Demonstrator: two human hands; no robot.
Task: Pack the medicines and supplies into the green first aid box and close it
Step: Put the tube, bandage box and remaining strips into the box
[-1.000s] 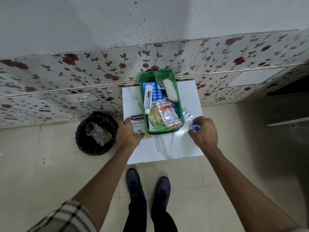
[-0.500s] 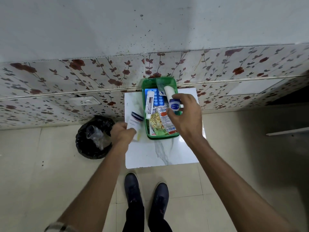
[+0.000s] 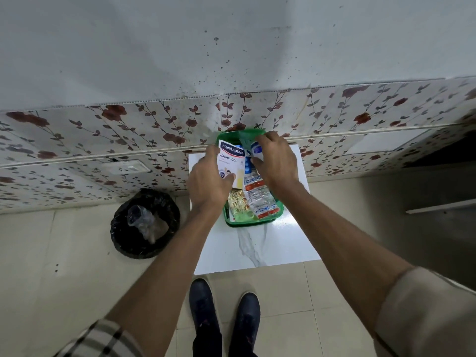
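The open green first aid box (image 3: 253, 220) stands on a small white marble-top table (image 3: 257, 243) against the wall. Gold (image 3: 238, 202) and silver-and-orange (image 3: 258, 199) blister strips lie in its near half. My left hand (image 3: 208, 179) holds a white Hansaplast plaster packet (image 3: 231, 161) over the box's left side. My right hand (image 3: 275, 161) is over the far right part, fingers closed on a small blue-and-white bottle (image 3: 257, 148). The hands hide the box's far contents.
A black-lined waste bin (image 3: 145, 222) stands on the tiled floor left of the table. A floral-tiled wall (image 3: 128, 140) rises right behind the box. My dark shoes (image 3: 224, 305) are just before the table's near edge.
My left hand lifted the plaster packet off the table and brought it over the box. My right hand carried the small bottle from the table's right side to the far end of the box.
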